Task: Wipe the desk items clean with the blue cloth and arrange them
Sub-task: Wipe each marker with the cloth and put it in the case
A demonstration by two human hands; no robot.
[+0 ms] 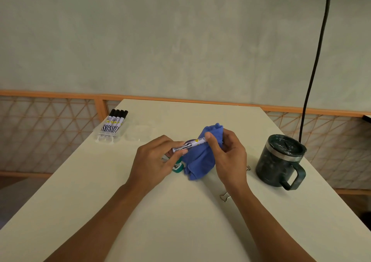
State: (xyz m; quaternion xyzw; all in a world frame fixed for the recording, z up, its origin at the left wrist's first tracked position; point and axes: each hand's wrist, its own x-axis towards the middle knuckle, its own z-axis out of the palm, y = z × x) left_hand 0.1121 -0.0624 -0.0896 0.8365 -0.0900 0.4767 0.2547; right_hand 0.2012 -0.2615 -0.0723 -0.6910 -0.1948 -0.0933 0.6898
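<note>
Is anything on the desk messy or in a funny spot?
A little. Two binder clips lie scattered by the right hand, away from the neat row of markers. The dark mug looks smudged with pale marks on its lid.

Near desk [160,221] open; mug [281,161] blocks right, markers [115,124] far-left corner.

Single view only, worn at head height, facing forward and tilted down along the pale surface [180,211]. Wide-angle, with straight edges bowed near the borders. Close above the near end of the surface, forearms entering from the bottom edge toward mid-frame. Upper half filled by the grey-green wall [180,36] beyond the far end, orange lattice railing [50,133] at both sides.
</note>
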